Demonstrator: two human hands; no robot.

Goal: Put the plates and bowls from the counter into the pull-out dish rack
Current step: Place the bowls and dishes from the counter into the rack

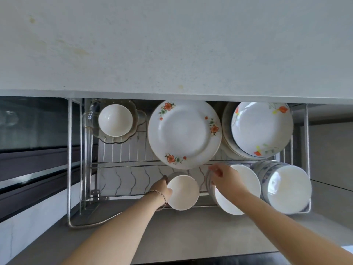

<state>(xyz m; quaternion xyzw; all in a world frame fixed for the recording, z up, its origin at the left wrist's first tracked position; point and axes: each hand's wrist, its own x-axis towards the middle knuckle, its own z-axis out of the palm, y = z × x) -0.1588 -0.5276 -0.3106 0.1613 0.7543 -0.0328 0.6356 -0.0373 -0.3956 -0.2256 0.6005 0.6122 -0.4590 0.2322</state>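
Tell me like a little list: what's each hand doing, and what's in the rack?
left hand: holds small white bowl, front row
right hand: holds rim of bowl stack
dish rack: pulled out under counter
back row: flowered plates, glass dish

I can read no word, number or brand anywhere here. The flowered plate (184, 133) in the middle of my dish rack (69, 169) bears only orange blooms, no lettering. The second plate (261, 129), right of it, is painted likewise. The blue-marked bowls (267, 173), nearer me than the flowered plate, perhaps carry pattern rather than script; they are too blurred to tell.
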